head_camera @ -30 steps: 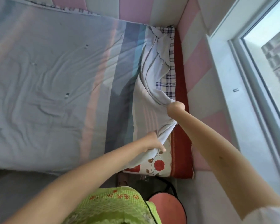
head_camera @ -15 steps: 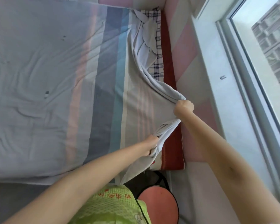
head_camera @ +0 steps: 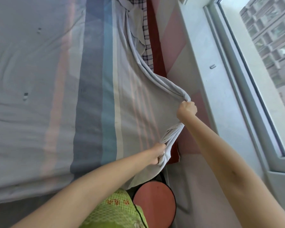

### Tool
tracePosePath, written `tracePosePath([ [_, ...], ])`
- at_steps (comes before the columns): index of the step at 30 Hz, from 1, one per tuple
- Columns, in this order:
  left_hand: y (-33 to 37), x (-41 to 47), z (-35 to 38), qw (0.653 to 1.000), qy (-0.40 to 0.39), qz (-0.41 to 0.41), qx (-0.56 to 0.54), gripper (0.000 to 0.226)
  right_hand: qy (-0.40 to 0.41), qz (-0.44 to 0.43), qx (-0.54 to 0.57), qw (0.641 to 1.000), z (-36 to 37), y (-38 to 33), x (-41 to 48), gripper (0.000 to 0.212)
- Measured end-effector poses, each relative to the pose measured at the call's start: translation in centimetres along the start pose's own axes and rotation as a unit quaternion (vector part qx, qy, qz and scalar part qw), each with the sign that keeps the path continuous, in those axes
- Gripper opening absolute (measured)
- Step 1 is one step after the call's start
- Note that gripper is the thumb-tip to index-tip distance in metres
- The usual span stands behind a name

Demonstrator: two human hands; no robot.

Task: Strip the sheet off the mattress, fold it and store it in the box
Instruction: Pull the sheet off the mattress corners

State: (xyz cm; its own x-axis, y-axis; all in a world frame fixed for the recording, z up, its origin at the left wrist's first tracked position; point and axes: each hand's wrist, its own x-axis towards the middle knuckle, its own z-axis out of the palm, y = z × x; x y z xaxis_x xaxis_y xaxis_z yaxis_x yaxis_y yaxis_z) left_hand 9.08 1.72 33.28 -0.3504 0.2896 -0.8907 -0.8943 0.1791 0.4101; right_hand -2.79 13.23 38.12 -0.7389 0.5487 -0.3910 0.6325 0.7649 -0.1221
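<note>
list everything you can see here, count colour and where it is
sheet: one, pale grey with blue, teal and pink stripes, spread over the bed, right edge pulled up
mattress: one, dark red side showing, against the wall at right
checked cloth: one, white and dark blue, uncovered on the mattress at the far right
wall panels: several, pink and white, beside the bed
windowsill: one, white, right
clip: one, metal, on the windowsill
window: one, white frame, far right
stool: one, round, red, bottom centre
garment: one, green patterned, bottom centre
left hand: one, gripping the sheet's near corner
right hand: one, gripping the sheet's bunched edge
</note>
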Motion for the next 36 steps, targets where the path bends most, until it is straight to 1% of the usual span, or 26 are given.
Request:
tracePosePath([
  [1, -0.1, -0.1, 0.1, 1.0, -0.01, -0.006, 0.01, 0.024, 0.006, -0.006, -0.017, 1.0, 0.3, 0.2, 0.2, 0.036],
  [2, -0.3, -0.2, 0.2, 1.0, -0.02, -0.006, 0.02, 0.026, 0.006, -0.001, -0.009, 1.0, 0.2, 0.0, 0.0, 0.036],
  [3, -0.6, -0.3, 0.4, 0.999, -0.026, 0.002, 0.026, 0.028, 0.032, 0.004, 0.002, 0.999, 0.2, -0.1, -0.2, 0.037],
  [4, -0.6, -0.5, 0.5, 0.999, -0.028, 0.015, 0.04, 0.029, 0.044, 0.014, -0.012, 0.999, -0.1, -0.3, -0.3, 0.038],
  [5, -0.8, -0.6, 0.4, 0.998, -0.033, 0.022, 0.049, 0.026, 0.051, 0.018, -0.016, 0.998, 0.0, -0.5, 0.0, 0.039],
  [7, -0.6, -1.5, -0.2, 0.996, -0.037, 0.037, 0.078, 0.011, 0.042, 0.021, -0.011, 0.999, -0.3, -1.3, -0.2, 0.039],
  [8, -0.5, -1.9, -0.6, 0.993, -0.04, 0.066, 0.089, 0.015, 0.02, 0.027, -0.014, 0.999, -0.4, -1.6, -0.4, 0.038],
  [9, -0.5, -1.9, -1.1, 0.989, -0.044, 0.103, 0.094, 0.025, 0.007, 0.025, -0.027, 0.999, -0.7, -2.2, -0.9, 0.038],
  [11, -0.3, -2.5, -2.5, 0.976, -0.042, 0.182, 0.11, 0.041, 0.003, -0.023, -0.066, 0.998, -1.2, -3.5, -1.6, 0.04],
  [13, 0.0, -3.6, -4.6, 0.963, -0.006, 0.243, 0.119, 0.041, -0.031, -0.07, -0.123, 0.989, -1.1, -5.4, -1.8, 0.039],
  [15, -0.1, -4.4, -7.5, 0.957, 0.047, 0.27, 0.097, 0.039, -0.063, -0.105, -0.136, 0.983, -0.5, -8.2, -2.7, 0.037],
  [17, -1.0, -5.3, -10.8, 0.949, 0.109, 0.284, 0.08, 0.034, -0.101, -0.159, -0.144, 0.971, 0.6, -11.4, -3.6, 0.032],
  [19, -2.0, -6.7, -14.2, 0.938, 0.177, 0.289, 0.072, 0.029, -0.133, -0.189, -0.127, 0.965, 1.7, -14.5, -4.7, 0.023],
  [21, -3.0, -8.8, -17.9, 0.923, 0.243, 0.297, 0.032, 0.024, -0.175, -0.23, -0.082, 0.954, 3.8, -18.4, -5.7, 0.022],
  [22, -3.5, -9.9, -19.7, 0.912, 0.274, 0.306, 0.007, 0.02, -0.19, -0.249, -0.061, 0.948, 4.7, -20.1, -6.6, 0.021],
  [24, -4.7, -12.4, -23.7, 0.878, 0.352, 0.324, -0.028, 0.016, -0.197, -0.259, 0.055, 0.944, 6.1, -24.3, -9.8, 0.015],
  [26, -5.6, -14.5, -27.1, 0.837, 0.422, 0.342, -0.06, 0.012, -0.145, -0.284, 0.104, 0.942, 6.6, -27.7, -13.8, 0.016],
  [27, -6.2, -15.8, -28.8, 0.814, 0.454, 0.354, -0.083, 0.011, -0.122, -0.314, 0.107, 0.935, 7.2, -29.6, -16.1, 0.021],
  [28, -6.8, -16.9, -30.3, 0.789, 0.481, 0.367, -0.108, 0.016, -0.105, -0.346, 0.106, 0.926, 8.0, -31.1, -18.3, 0.027],
  [29, -7.7, -18.1, -32.0, 0.763, 0.506, 0.379, -0.134, 0.018, -0.102, -0.387, 0.107, 0.91, 9.2, -32.7, -21.0, 0.03],
  [31, -9.3, -20.2, -35.1, 0.733, 0.536, 0.387, -0.164, 0.012, -0.146, -0.462, 0.123, 0.866, 11.2, -34.7, -25.8, 0.03],
  [32, -10.2, -21.2, -36.7, 0.722, 0.545, 0.389, -0.172, 0.008, -0.17, -0.496, 0.12, 0.843, 12.5, -35.5, -27.9, 0.03],
  [34, -11.8, -23.2, -39.9, 0.716, 0.551, 0.388, -0.18, 0.007, -0.192, -0.56, 0.084, 0.801, 15.6, -36.8, -30.8, 0.04],
  [35, -12.5, -24.0, -41.5, 0.719, 0.549, 0.388, -0.178, 0.008, -0.182, -0.576, 0.052, 0.795, 17.1, -37.5, -32.0, 0.044],
  [36, -13.4, -24.7, -43.1, 0.723, 0.544, 0.389, -0.174, 0.009, -0.156, -0.579, 0.028, 0.8, 18.4, -38.2, -33.5, 0.044],
])
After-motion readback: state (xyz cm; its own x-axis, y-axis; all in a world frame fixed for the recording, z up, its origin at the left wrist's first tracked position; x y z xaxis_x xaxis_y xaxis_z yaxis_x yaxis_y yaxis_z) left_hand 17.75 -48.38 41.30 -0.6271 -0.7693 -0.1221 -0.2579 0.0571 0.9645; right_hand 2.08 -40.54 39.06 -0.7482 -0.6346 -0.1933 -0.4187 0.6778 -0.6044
